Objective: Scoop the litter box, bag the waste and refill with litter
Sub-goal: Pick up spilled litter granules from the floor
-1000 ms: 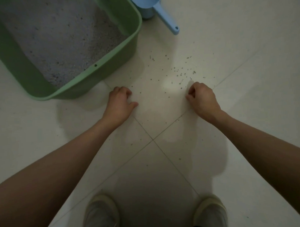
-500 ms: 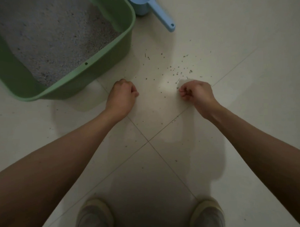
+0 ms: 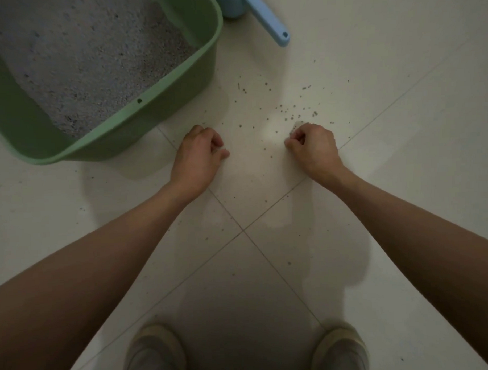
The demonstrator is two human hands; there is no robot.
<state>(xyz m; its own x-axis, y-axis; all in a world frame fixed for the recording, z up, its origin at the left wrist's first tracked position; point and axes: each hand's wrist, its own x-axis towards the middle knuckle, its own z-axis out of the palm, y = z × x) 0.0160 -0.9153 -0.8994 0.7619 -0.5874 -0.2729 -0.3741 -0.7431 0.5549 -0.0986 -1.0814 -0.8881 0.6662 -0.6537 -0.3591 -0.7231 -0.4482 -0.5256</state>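
The box [image 3: 162, 85] sits far left on the floor [image 3: 403, 179], filled with level grey litter [image 3: 81, 66], so scooping and refilling look done. Spilled grains [image 3: 290, 111] remain between the hands. No bag shows. The scoop [image 3: 267, 20] lies behind the box, handle pointing near-right. The left hand [image 3: 197, 156] is curled, apparently holding nothing; the right hand [image 3: 313, 146] is curled, perhaps pinching grains, though I cannot tell.

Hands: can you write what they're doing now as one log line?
left hand: curled, on floor | right hand: curled at spilled litter | litter box: filled | scoop: untouched
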